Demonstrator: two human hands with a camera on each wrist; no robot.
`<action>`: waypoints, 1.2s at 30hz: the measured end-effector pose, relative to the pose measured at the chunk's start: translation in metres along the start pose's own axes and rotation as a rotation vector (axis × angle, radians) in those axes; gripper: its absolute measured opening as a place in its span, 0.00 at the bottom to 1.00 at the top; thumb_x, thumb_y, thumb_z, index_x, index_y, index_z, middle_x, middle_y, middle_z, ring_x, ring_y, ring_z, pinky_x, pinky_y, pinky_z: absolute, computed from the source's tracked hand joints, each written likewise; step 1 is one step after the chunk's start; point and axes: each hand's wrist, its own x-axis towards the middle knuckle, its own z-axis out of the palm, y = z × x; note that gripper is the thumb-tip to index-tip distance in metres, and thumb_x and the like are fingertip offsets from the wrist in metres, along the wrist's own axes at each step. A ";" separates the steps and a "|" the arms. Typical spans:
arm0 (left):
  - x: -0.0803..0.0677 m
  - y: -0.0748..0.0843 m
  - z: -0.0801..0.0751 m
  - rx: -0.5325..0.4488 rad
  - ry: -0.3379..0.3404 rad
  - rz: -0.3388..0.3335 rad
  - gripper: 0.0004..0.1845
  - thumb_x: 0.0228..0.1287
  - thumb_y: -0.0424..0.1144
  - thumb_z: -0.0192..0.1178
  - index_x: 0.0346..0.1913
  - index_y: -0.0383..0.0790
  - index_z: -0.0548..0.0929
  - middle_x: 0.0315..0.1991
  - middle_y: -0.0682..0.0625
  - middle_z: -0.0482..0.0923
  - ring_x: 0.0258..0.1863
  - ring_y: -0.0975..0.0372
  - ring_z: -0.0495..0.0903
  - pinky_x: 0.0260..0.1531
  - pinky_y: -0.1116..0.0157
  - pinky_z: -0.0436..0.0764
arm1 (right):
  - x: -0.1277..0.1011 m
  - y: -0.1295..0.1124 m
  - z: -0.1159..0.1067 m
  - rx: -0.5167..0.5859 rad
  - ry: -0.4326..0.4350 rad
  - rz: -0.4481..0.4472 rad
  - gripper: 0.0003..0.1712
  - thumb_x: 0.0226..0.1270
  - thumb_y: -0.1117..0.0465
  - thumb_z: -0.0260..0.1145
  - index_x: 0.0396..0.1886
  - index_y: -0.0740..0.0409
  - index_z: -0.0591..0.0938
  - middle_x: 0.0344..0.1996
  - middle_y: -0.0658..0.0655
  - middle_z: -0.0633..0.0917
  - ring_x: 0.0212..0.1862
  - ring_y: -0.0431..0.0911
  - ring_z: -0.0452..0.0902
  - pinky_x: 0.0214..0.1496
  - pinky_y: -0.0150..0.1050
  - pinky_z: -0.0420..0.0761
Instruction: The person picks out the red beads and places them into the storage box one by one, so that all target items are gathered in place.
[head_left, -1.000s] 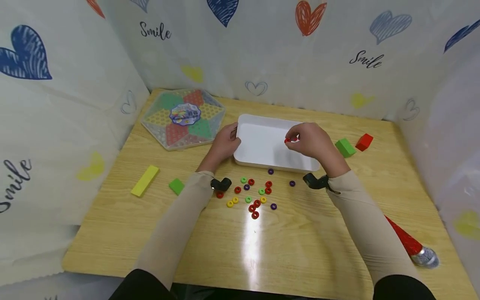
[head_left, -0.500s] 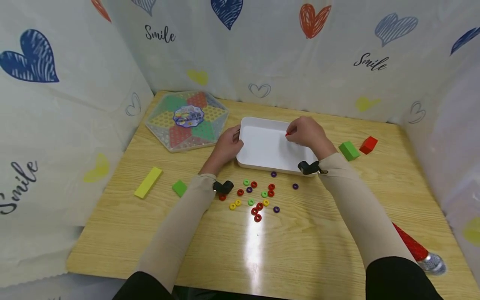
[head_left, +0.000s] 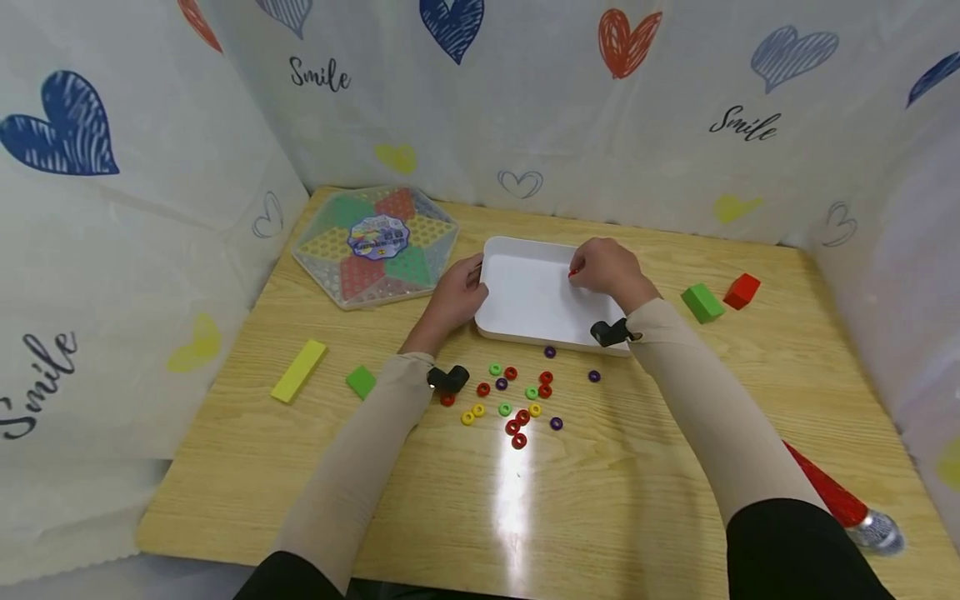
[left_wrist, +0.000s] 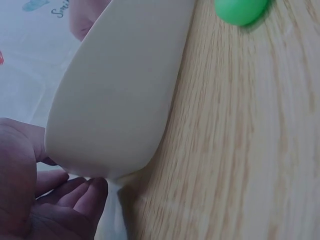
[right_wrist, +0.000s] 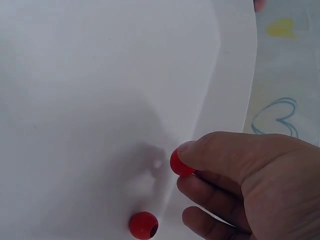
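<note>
Since the earlier frame the right hand [head_left: 609,271] has travelled from mid-tray toward the tray's far side, carrying a red bead [right_wrist: 180,165] pinched at its fingers [right_wrist: 220,152] just above the white floor. A second red bead [right_wrist: 143,224] lies loose in the tray [head_left: 525,287], the only one visible inside it, so the sorting looks barely begun. Most beads [head_left: 513,400], red, green, yellow and purple, sit scattered on the counter [head_left: 570,500] just in front of the tray. At the tray's left end, the left hand [head_left: 456,298] steadies it, fingers [left_wrist: 75,195] curled at the corner. Farther out lie a hexagonal game board [head_left: 377,244], green [head_left: 702,302] and red [head_left: 742,291] blocks to the right, a yellow bar [head_left: 299,371] and another green block [head_left: 361,382] to the left.
</note>
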 end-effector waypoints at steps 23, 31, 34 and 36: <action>-0.003 -0.001 0.003 0.002 -0.002 0.049 0.31 0.76 0.34 0.49 0.78 0.36 0.60 0.76 0.39 0.61 0.75 0.53 0.66 0.73 0.64 0.71 | -0.018 -0.003 -0.011 0.057 0.028 -0.028 0.22 0.65 0.56 0.70 0.55 0.61 0.85 0.48 0.62 0.86 0.48 0.55 0.79 0.48 0.50 0.81; -0.004 -0.003 0.000 -0.004 0.000 0.021 0.31 0.76 0.34 0.49 0.79 0.37 0.59 0.77 0.40 0.60 0.76 0.54 0.65 0.73 0.64 0.70 | -0.073 -0.023 -0.013 0.140 0.080 -0.254 0.14 0.65 0.60 0.71 0.47 0.62 0.88 0.43 0.60 0.88 0.46 0.53 0.82 0.48 0.50 0.83; -0.004 -0.002 0.001 -0.010 0.000 0.009 0.31 0.76 0.35 0.49 0.79 0.37 0.58 0.77 0.41 0.59 0.76 0.54 0.65 0.73 0.64 0.70 | -0.096 -0.028 -0.006 0.174 0.068 -0.345 0.12 0.63 0.62 0.73 0.45 0.61 0.88 0.40 0.58 0.89 0.44 0.51 0.82 0.47 0.48 0.83; -0.004 -0.001 0.001 -0.015 0.003 -0.001 0.31 0.76 0.35 0.48 0.79 0.38 0.58 0.78 0.41 0.59 0.76 0.54 0.65 0.73 0.63 0.70 | -0.109 -0.030 0.001 0.179 0.059 -0.384 0.11 0.62 0.62 0.74 0.43 0.60 0.89 0.39 0.55 0.89 0.42 0.50 0.82 0.45 0.45 0.82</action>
